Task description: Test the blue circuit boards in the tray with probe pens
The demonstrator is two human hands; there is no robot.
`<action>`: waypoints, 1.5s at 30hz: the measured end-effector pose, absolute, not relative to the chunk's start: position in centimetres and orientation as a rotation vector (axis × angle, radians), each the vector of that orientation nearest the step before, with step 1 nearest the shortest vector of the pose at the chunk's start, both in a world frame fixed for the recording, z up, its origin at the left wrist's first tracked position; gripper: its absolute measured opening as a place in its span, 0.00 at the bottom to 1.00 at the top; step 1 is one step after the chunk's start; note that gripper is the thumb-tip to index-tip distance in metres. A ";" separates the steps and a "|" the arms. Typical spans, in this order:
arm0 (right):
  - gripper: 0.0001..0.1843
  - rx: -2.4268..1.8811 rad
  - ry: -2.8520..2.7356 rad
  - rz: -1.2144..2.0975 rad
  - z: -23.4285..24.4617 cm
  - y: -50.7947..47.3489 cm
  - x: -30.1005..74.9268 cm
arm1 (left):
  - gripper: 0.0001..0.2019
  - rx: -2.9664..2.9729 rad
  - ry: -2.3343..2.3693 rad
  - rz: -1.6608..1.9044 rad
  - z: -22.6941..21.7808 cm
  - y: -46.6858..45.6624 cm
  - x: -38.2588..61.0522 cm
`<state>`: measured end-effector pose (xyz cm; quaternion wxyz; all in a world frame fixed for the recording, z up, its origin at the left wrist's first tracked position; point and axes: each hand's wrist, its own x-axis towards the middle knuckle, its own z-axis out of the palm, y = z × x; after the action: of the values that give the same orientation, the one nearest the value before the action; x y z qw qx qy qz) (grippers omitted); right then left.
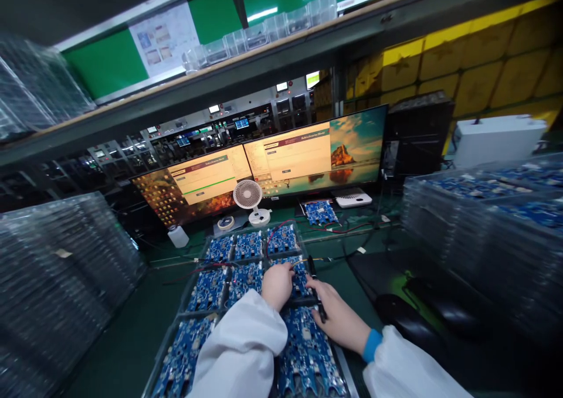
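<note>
My right hand, near the lower centre of the frame, is partly closed, thumb and fingers around a slim black pen-shaped tool that slants over the tray. My left hand, just beside it, is curled with its fingertips drawn together at a thin dark cable; I cannot tell whether they grip it. Beneath both hands lies a blue printed circuit board dotted with small components, in the right-hand compartment of the middle row of a clear plastic tray. More blue boards fill the compartments around it. White sleeves cover my arms, and a blue band shows at my right wrist.

Beyond the tray, at the centre of the frame, stands a small round white fan, before two wide lit monitors. Another blue board lies below the right one. A tall stack of clear plastic trays fills the left of the frame; board-filled clear trays are piled at the right.
</note>
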<state>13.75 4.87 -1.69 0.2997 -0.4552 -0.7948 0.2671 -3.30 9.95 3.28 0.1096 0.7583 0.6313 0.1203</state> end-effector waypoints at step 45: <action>0.17 -1.424 -1.849 -0.285 -2.3 5.9 23.1 | 0.19 2.052 1.796 0.617 5.5 4.2 -6.0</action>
<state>23.07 5.93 -2.27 0.3850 -0.5588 -0.7259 -0.1121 -6.01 4.19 5.53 0.1721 0.7229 0.6328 0.2174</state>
